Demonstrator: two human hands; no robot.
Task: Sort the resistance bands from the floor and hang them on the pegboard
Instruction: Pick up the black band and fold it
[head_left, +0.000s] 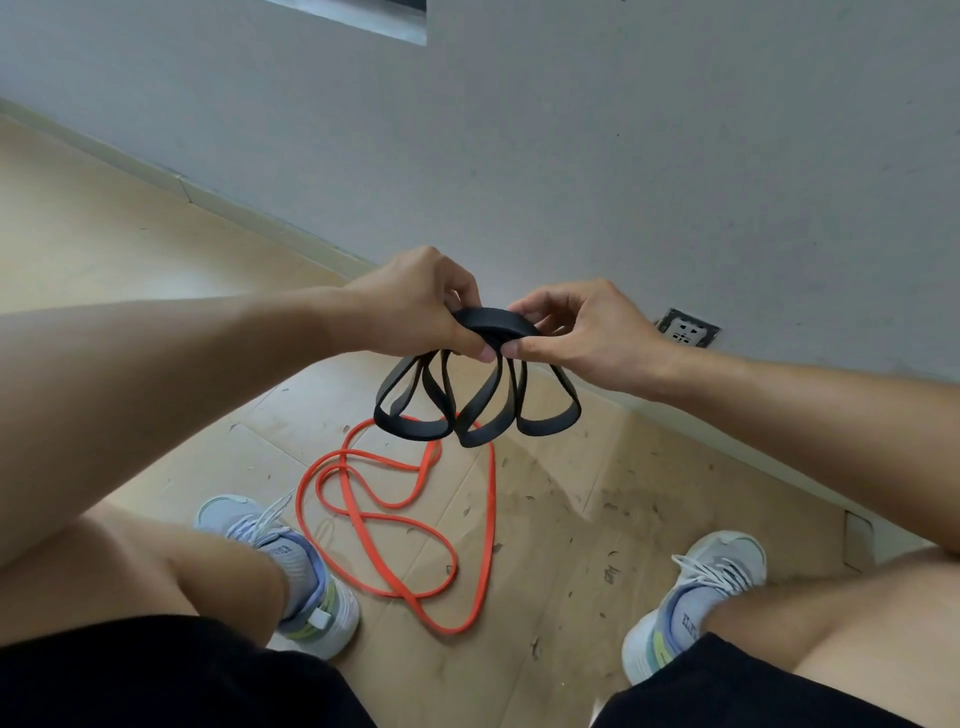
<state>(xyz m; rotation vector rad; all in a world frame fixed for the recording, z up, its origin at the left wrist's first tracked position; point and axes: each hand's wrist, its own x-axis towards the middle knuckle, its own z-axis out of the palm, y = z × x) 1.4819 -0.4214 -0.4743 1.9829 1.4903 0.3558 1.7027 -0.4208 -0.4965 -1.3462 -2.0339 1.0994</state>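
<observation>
You hold the black resistance band up in front of you with both hands, above the floor and between your knees. Your left hand has its grip closed on the gathered top of the band, thumb pressed against the underside and fingers curled over the far edge. Your right hand pinches the same bunched section from the other side, thumb and forefinger tight on it, so that your two thumbs almost meet at the middle. The band is folded over several times at the top, and from there its coils hang down as a cluster of loops, spreading out like petals and swinging free of the floor.

Below the loops, the orange resistance band lies on the floor in a loose tangle of crossing curves. It rests on a flattened sheet of cardboard that is speckled with small dark scraps. One curve of the orange band runs close beside your left shoe; your right shoe stands well apart from it, on the other side of the cardboard.

Ahead of you the pale wall meets the floor at a skirting line, and a wall socket sits low on it, just beyond your right hand.
</observation>
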